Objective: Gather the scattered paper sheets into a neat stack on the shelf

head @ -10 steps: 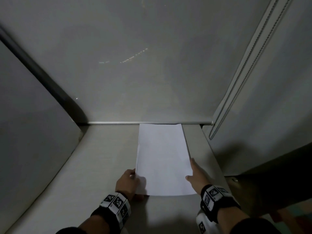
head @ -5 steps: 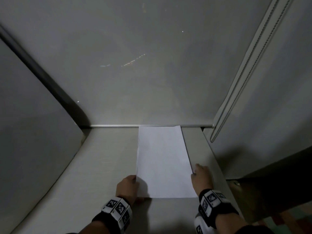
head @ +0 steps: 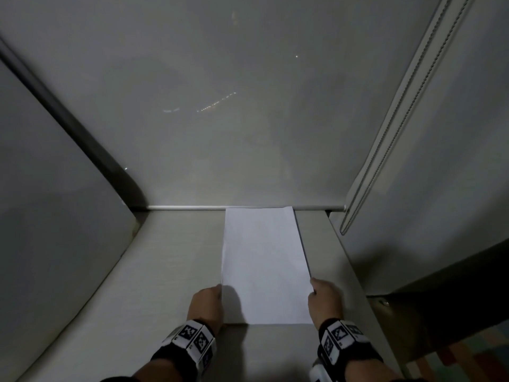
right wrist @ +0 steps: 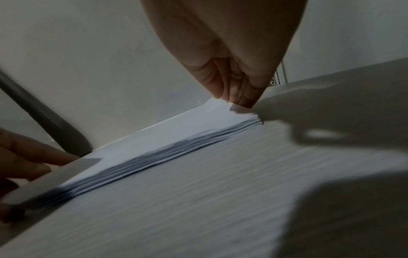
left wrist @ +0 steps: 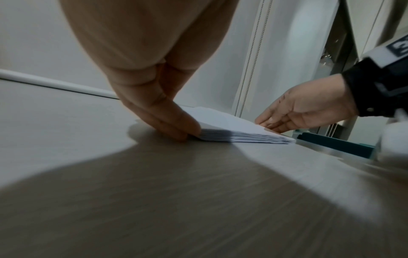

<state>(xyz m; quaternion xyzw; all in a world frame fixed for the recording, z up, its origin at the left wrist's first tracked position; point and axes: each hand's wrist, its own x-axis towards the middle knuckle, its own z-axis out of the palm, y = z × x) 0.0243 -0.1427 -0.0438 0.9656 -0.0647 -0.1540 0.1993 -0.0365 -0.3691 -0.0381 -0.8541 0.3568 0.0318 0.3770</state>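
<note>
- Where the person's wrists come into the head view, each carries a black band [head: 190, 344] with square printed markers.
- Left hand [head: 206, 306]: straight fingers [left wrist: 167, 120] laid together against the left long edge of the paper stack [head: 264, 268], near its front corner, tips down on the shelf [head: 170, 271]; nothing clasped.
- Right hand [head: 326, 301]: fingers [right wrist: 240, 92] extended, touching the right long edge near the front corner; not curled round the sheets.
- Paper stack: white, many sheets, flat on the pale wood-grain shelf, right of centre, long axis running away from the person. Side edges show slight layering in both wrist views.
- Far short edge meets a white rail [head: 187, 207] at the foot of the back panel.
- Bead cord [head: 385, 128] hangs along the right wall.
</note>
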